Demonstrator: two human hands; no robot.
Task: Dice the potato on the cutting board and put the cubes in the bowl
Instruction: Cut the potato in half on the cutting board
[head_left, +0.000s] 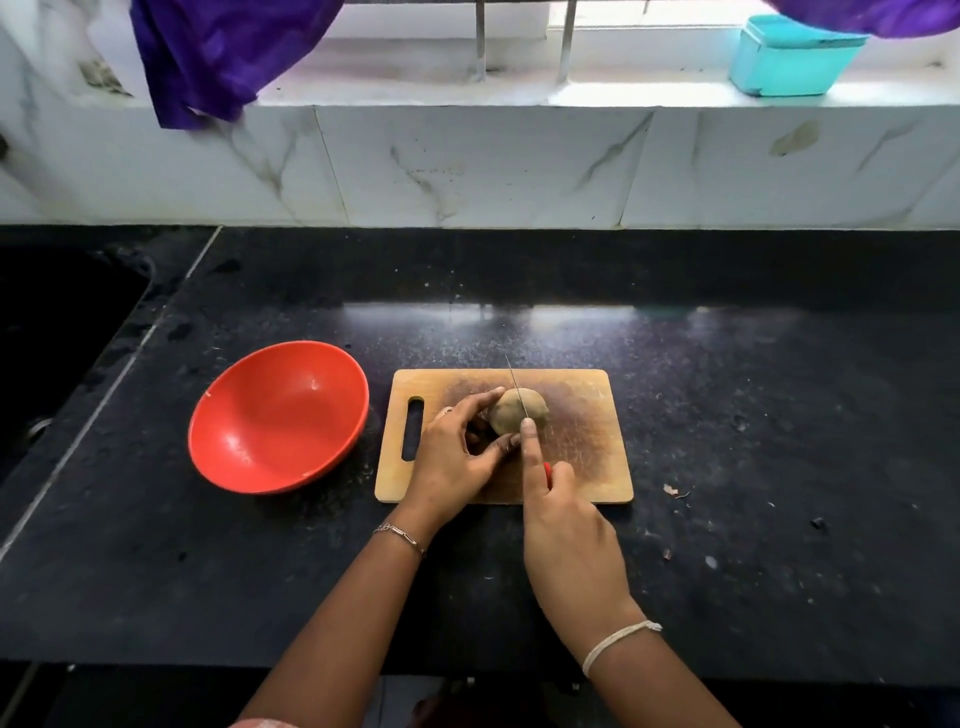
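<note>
A whole brown potato lies on the wooden cutting board in the middle of the black counter. My left hand holds the potato from the left with thumb and fingers curled round it. My right hand grips a red-handled knife, index finger stretched along the back of the blade. The thin blade rests across the top of the potato, pointing away from me. The red bowl stands empty to the left of the board.
A dark sink is sunk into the counter at the far left. Marble wall tiles rise behind the counter. A purple cloth hangs at the top left and a turquoise box sits on the window sill.
</note>
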